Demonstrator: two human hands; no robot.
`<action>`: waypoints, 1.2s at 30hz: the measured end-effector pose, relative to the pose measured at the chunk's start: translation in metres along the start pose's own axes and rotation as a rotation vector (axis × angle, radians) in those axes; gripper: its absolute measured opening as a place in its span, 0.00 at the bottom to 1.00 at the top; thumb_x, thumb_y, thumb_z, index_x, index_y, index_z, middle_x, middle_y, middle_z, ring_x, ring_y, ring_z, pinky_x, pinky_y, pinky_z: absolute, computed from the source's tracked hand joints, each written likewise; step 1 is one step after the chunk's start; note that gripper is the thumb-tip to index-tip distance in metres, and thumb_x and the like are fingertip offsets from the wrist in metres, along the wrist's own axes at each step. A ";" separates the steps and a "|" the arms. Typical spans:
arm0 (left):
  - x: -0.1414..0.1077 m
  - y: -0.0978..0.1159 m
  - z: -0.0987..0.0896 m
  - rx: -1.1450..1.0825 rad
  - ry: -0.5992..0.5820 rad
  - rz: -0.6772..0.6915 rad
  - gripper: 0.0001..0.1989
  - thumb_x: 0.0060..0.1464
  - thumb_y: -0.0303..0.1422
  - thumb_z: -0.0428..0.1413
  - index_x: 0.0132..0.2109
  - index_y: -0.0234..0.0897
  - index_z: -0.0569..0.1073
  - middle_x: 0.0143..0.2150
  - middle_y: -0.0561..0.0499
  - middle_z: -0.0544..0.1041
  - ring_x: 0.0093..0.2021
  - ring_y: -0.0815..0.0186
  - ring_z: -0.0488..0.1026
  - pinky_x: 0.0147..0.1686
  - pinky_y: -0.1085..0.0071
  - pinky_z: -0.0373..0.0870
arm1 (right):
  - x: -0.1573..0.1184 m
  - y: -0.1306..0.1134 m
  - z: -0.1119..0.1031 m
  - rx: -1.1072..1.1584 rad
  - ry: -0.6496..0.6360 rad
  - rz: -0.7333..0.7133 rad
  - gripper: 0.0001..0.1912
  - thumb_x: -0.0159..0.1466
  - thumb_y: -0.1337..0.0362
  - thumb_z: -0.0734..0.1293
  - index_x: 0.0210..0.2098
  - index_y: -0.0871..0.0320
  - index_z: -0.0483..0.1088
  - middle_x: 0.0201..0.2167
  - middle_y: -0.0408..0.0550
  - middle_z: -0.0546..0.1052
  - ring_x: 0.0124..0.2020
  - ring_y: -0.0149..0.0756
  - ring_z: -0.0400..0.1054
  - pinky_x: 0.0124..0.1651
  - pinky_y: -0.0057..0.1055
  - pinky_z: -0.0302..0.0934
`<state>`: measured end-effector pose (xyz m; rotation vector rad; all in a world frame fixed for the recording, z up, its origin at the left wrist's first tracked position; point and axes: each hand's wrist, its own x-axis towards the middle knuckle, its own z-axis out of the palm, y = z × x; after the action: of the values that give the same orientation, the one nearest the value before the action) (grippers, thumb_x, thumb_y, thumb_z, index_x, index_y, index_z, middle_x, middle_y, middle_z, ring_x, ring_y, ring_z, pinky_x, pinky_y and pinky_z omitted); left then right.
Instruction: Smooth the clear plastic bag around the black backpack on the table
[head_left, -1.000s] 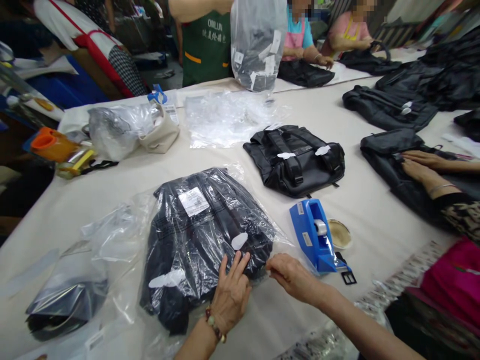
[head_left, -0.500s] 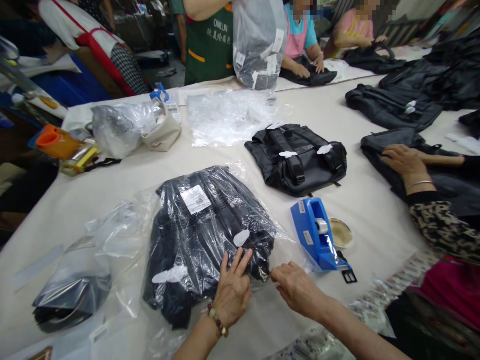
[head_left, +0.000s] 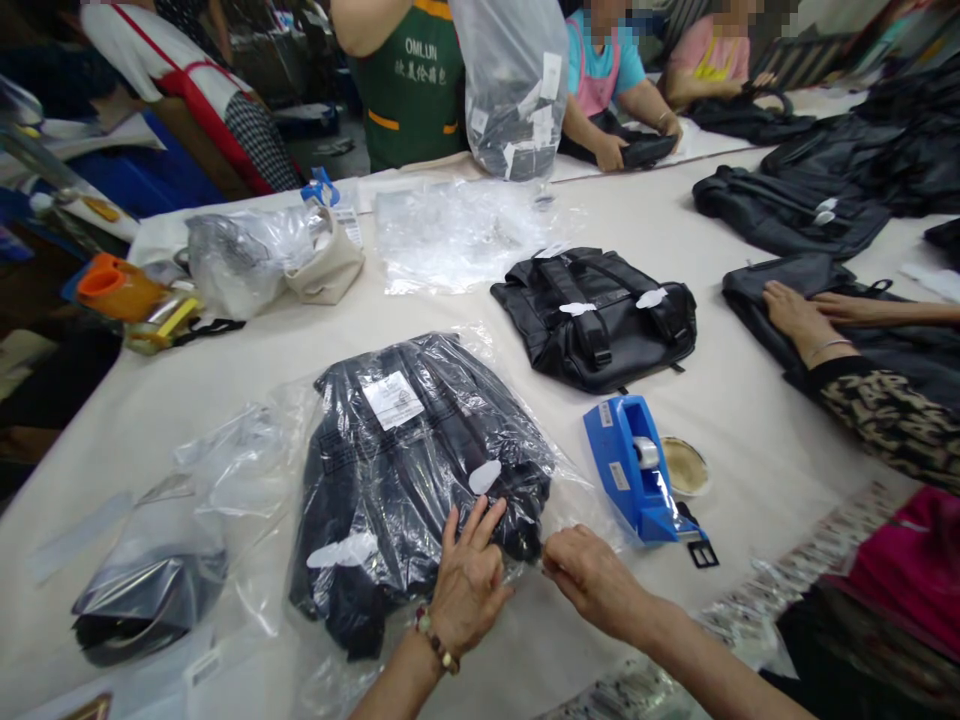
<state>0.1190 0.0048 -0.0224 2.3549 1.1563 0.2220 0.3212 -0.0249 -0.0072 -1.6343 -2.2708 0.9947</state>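
A black backpack [head_left: 427, 450] lies flat before me inside a clear plastic bag [head_left: 574, 500], with a white label [head_left: 394, 400] near its top. My left hand [head_left: 469, 585] rests on the lower right of the bagged backpack, its fingers stretched and spread. Closed in a pinch, my right hand [head_left: 596, 585] is at the bag's loose edge, just right of the backpack's lower corner. The fingertips' exact hold is partly hidden. Beyond my right hand stands a blue tape dispenser [head_left: 637, 470], beside a small round dish [head_left: 686, 467].
An unbagged black backpack [head_left: 596, 320] lies farther back. Flat clear bags [head_left: 465, 235] are stacked behind. A folded dark item in plastic [head_left: 150, 590] lies at left, below an orange tape roll [head_left: 116, 288]. At right, a co-worker's hands [head_left: 799, 320] touch another black bag.
My hands stay in nearly the same place; my left thumb and index finger have shifted slightly. Across the table, a co-worker's hands have moved on a black item. The view has shifted a little.
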 end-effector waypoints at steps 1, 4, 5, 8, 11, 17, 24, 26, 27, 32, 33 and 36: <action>0.000 0.001 -0.001 0.002 -0.011 0.002 0.07 0.41 0.24 0.56 0.24 0.37 0.64 0.64 0.43 0.57 0.65 0.49 0.48 0.57 0.36 0.48 | 0.000 0.000 0.000 0.011 -0.006 0.011 0.08 0.59 0.74 0.56 0.29 0.57 0.63 0.28 0.44 0.71 0.31 0.33 0.62 0.39 0.32 0.54; 0.001 0.001 -0.002 0.004 -0.021 0.004 0.09 0.43 0.27 0.58 0.24 0.37 0.64 0.64 0.42 0.57 0.65 0.48 0.49 0.56 0.34 0.49 | 0.002 -0.002 -0.001 0.032 -0.019 0.033 0.06 0.57 0.73 0.59 0.31 0.57 0.65 0.28 0.43 0.72 0.32 0.33 0.64 0.39 0.32 0.55; 0.001 0.000 -0.002 0.003 -0.021 0.004 0.09 0.43 0.28 0.59 0.24 0.37 0.64 0.64 0.42 0.57 0.65 0.48 0.49 0.56 0.34 0.49 | 0.002 -0.003 -0.001 0.038 -0.027 0.037 0.06 0.56 0.72 0.61 0.33 0.57 0.65 0.29 0.43 0.73 0.32 0.33 0.65 0.40 0.33 0.55; 0.001 -0.001 -0.002 -0.001 -0.019 0.009 0.11 0.43 0.29 0.60 0.24 0.37 0.63 0.64 0.41 0.58 0.64 0.48 0.50 0.55 0.34 0.50 | 0.002 -0.004 0.003 0.030 -0.043 0.043 0.07 0.56 0.70 0.64 0.35 0.56 0.67 0.30 0.44 0.74 0.34 0.35 0.66 0.42 0.36 0.55; 0.001 -0.002 -0.002 -0.002 -0.010 0.019 0.11 0.42 0.28 0.61 0.24 0.37 0.64 0.64 0.41 0.57 0.64 0.48 0.50 0.55 0.34 0.50 | 0.001 -0.004 0.009 0.019 -0.040 0.032 0.05 0.59 0.70 0.61 0.30 0.56 0.68 0.29 0.44 0.73 0.35 0.34 0.66 0.41 0.33 0.56; -0.001 0.000 0.002 0.012 0.028 0.024 0.10 0.44 0.28 0.59 0.25 0.38 0.63 0.64 0.43 0.57 0.65 0.49 0.49 0.56 0.35 0.49 | 0.000 0.000 0.014 -0.070 0.199 -0.115 0.09 0.63 0.72 0.55 0.33 0.57 0.65 0.31 0.45 0.71 0.33 0.33 0.61 0.38 0.31 0.54; -0.002 -0.002 0.006 0.070 0.104 0.042 0.07 0.51 0.26 0.51 0.27 0.38 0.63 0.63 0.44 0.60 0.64 0.53 0.51 0.55 0.37 0.55 | -0.004 -0.001 0.003 -0.108 0.178 -0.150 0.05 0.63 0.66 0.59 0.39 0.57 0.64 0.33 0.45 0.71 0.35 0.35 0.60 0.40 0.34 0.53; -0.001 -0.003 0.006 0.075 0.111 0.054 0.07 0.52 0.27 0.51 0.27 0.38 0.63 0.63 0.44 0.60 0.64 0.52 0.52 0.55 0.38 0.55 | -0.008 0.000 0.003 -0.134 0.161 -0.162 0.06 0.61 0.63 0.62 0.39 0.57 0.65 0.33 0.45 0.71 0.37 0.35 0.61 0.41 0.35 0.51; -0.001 -0.003 0.006 0.075 0.116 0.057 0.07 0.53 0.27 0.51 0.27 0.38 0.63 0.63 0.44 0.61 0.64 0.53 0.52 0.55 0.38 0.55 | -0.009 0.001 0.004 -0.158 0.177 -0.174 0.04 0.61 0.65 0.62 0.37 0.56 0.66 0.32 0.45 0.71 0.36 0.35 0.60 0.40 0.34 0.51; -0.002 -0.002 0.004 0.062 0.127 0.061 0.07 0.53 0.27 0.50 0.27 0.38 0.64 0.62 0.43 0.61 0.64 0.54 0.51 0.57 0.39 0.54 | -0.004 0.005 0.010 -0.199 0.303 -0.263 0.09 0.63 0.74 0.56 0.33 0.58 0.66 0.31 0.45 0.71 0.33 0.32 0.58 0.37 0.30 0.50; -0.003 -0.002 0.004 0.064 0.123 0.065 0.06 0.52 0.26 0.50 0.27 0.38 0.64 0.63 0.43 0.60 0.64 0.53 0.51 0.57 0.39 0.53 | -0.001 0.006 0.010 -0.205 0.302 -0.273 0.09 0.63 0.73 0.56 0.33 0.58 0.66 0.31 0.45 0.71 0.33 0.32 0.59 0.37 0.30 0.50; -0.004 -0.001 0.003 0.082 0.101 0.086 0.06 0.49 0.30 0.55 0.28 0.38 0.64 0.63 0.41 0.59 0.64 0.50 0.51 0.56 0.37 0.54 | 0.010 0.007 0.010 -0.240 0.288 -0.240 0.09 0.63 0.73 0.56 0.31 0.58 0.65 0.27 0.43 0.69 0.30 0.32 0.58 0.35 0.30 0.50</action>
<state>0.1168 0.0013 -0.0255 2.4935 1.1320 0.3330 0.3176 -0.0186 -0.0217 -1.4282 -2.3780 0.4164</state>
